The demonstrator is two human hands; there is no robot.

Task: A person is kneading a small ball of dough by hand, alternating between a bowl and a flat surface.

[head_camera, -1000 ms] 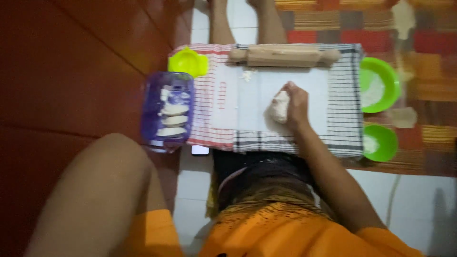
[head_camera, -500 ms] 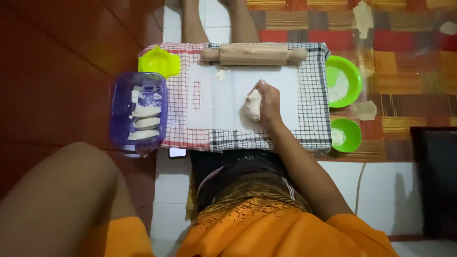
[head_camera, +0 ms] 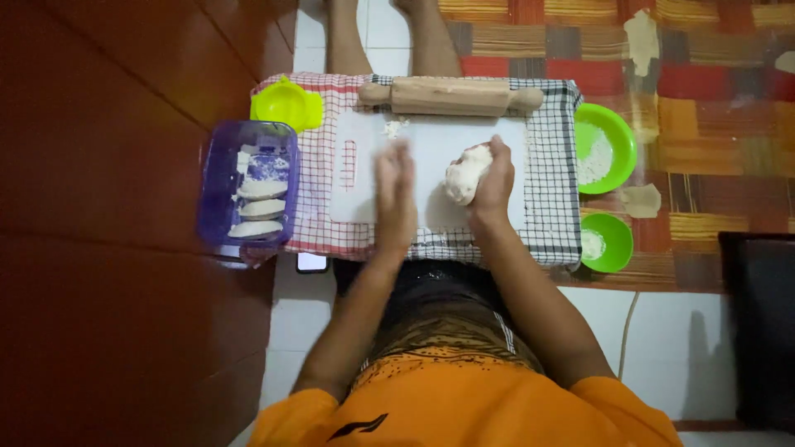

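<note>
While the right hand (head_camera: 494, 178) grips a dough lump (head_camera: 465, 172) steady on the white cutting board (head_camera: 431, 141), the left hand (head_camera: 396, 189) hovers open-fingered beside it.

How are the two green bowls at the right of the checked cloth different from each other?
The upper green bowl is clearly larger than the lower green bowl. The upper green bowl holds a wide patch of white powder, while the lower green bowl holds only a small white heap. The upper green bowl lies farther from the person, level with the white board; the lower green bowl sits near the cloth's near corner. Both are round, bright green and touching the cloth's edge.
</note>
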